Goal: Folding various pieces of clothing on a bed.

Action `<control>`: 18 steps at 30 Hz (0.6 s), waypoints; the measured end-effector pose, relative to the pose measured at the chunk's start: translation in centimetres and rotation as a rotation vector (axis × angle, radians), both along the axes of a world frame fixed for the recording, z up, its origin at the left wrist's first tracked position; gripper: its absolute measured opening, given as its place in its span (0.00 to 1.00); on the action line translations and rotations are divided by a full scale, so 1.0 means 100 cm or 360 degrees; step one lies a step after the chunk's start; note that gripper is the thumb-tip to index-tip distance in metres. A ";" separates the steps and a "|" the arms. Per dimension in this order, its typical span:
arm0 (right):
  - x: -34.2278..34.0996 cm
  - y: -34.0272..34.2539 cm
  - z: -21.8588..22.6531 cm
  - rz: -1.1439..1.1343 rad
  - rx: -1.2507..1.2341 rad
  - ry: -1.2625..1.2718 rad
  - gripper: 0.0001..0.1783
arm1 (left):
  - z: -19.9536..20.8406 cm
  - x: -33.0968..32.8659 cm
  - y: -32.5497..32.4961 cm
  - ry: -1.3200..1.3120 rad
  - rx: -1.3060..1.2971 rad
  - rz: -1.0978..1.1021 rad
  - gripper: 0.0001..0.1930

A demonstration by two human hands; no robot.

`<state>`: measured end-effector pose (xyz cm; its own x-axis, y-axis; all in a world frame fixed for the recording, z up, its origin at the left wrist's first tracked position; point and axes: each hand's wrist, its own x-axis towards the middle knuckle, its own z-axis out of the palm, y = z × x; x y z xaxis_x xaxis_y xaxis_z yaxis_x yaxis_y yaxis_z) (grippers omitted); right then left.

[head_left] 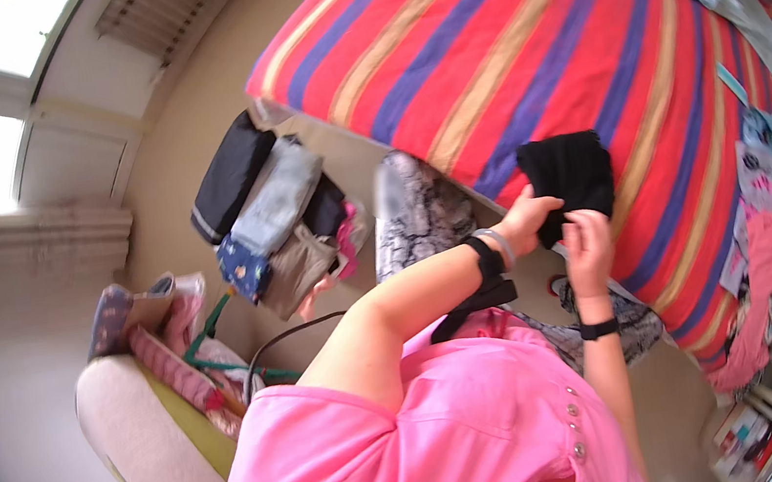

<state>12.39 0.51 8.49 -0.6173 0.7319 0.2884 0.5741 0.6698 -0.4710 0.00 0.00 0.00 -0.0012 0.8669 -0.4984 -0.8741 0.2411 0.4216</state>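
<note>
A black folded garment (570,174) lies at the near edge of the bed, on a red, purple and yellow striped cover (479,60). My left hand (525,219) grips its near left edge, thumb on top and the other fingers partly hidden. Close beside it, my right hand (589,250) has its fingers curled at the garment's near edge, seemingly pinching the cloth. Which kind of garment it is cannot be made out.
Stacked folded clothes (278,207) sit left of the bed. A padded chair (142,433) with clothes and a green hanger (206,327) stands at lower left. More clothes (762,247) lie along the bed's right side. A radiator (167,15) is at the upper left.
</note>
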 end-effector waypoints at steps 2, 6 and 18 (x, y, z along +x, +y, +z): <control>0.016 0.022 0.003 -0.0204 0.0124 0.0228 0.11 | 0.034 -0.012 -0.004 -0.0158 0.0300 0.0148 0.27; -0.052 -0.003 -0.074 -0.0480 0.0020 0.0277 0.17 | 0.055 -0.155 -0.085 0.0213 0.0315 0.0123 0.28; -0.024 0.006 -0.153 -0.0473 0.0213 -0.0720 0.32 | 0.033 -0.337 -0.245 0.0628 0.0061 0.1375 0.22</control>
<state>9.97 1.08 -6.82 -0.4740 0.8685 0.1448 0.8725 0.4854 -0.0559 -33.70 -24.50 3.29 -0.8119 0.5030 -0.2964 -0.5365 -0.4425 0.7186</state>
